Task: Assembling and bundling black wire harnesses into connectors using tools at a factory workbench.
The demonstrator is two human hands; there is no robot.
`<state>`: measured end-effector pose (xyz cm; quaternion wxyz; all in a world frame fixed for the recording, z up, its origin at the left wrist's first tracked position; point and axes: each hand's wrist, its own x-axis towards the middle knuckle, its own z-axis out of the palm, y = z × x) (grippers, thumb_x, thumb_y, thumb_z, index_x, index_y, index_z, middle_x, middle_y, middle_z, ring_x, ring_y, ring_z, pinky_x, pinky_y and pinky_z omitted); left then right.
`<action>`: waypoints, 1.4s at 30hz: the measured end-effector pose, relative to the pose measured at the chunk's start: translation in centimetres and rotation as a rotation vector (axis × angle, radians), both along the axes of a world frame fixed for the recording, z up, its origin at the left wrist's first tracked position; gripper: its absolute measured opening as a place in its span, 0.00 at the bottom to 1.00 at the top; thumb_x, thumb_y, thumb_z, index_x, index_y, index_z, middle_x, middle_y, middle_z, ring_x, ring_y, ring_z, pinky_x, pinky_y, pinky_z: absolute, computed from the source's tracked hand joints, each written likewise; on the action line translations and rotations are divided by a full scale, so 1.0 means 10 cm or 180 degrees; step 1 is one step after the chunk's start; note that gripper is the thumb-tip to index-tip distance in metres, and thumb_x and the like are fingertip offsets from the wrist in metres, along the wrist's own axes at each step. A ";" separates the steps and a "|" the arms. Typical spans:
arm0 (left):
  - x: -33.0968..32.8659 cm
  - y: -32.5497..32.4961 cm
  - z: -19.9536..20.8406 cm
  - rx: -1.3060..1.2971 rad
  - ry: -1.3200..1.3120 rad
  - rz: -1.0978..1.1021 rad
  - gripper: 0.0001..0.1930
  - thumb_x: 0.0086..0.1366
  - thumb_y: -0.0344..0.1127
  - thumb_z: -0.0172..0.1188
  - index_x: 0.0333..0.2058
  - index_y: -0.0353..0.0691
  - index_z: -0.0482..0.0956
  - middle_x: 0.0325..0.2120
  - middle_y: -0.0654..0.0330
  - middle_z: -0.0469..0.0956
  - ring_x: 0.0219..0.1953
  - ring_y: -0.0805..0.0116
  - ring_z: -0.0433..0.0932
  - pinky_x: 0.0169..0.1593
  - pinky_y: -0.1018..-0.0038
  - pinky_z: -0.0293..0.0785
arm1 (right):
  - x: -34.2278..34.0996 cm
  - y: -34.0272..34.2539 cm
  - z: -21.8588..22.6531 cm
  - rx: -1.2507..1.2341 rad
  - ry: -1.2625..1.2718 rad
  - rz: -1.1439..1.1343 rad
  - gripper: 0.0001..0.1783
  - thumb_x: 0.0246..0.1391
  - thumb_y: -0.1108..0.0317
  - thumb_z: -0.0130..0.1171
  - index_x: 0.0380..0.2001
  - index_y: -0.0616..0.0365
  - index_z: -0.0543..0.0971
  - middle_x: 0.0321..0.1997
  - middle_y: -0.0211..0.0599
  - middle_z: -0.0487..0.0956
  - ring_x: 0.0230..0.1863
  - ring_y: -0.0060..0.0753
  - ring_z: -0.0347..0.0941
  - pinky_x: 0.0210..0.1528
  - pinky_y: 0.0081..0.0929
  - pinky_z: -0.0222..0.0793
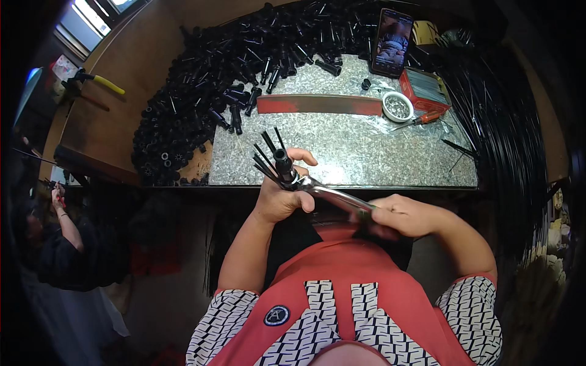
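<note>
My left hand (278,198) grips a black tubular hub (281,160) in front of the table's near edge. Several thin black rods (264,160) fan out from it to the left. One finger stretches out past the hub, and the thumb lies below it. Closed around the handle end of a long silver hand tool (339,198), apparently pliers, is my right hand (403,215). The tool slants up to the left, and its tip meets the lower end of the hub. Its handles are mostly hidden, and the right fingers are slightly blurred.
Black tubular parts (238,73) pile up along the table's (354,146) back and left. A reddish metal strip (317,104), a white cup (397,107), a red box (421,91), a screwdriver (427,117) and a phone (392,43) lie behind. Long black rods (506,122) hang at right. Another person (67,226) works far left.
</note>
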<state>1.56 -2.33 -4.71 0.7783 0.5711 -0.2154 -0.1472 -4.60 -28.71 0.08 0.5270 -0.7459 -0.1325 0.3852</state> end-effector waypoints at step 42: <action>-0.05 -0.15 0.05 -0.0167 0.0285 -0.0420 0.40 0.28 0.47 0.80 0.31 0.49 0.54 0.15 0.76 0.57 0.19 0.85 0.54 0.24 0.84 0.51 | -0.23 -0.01 0.45 -0.2551 -0.3938 0.0110 0.20 0.42 0.69 0.63 0.41 0.60 0.71 0.24 0.38 0.68 0.22 0.41 0.70 0.23 0.35 0.66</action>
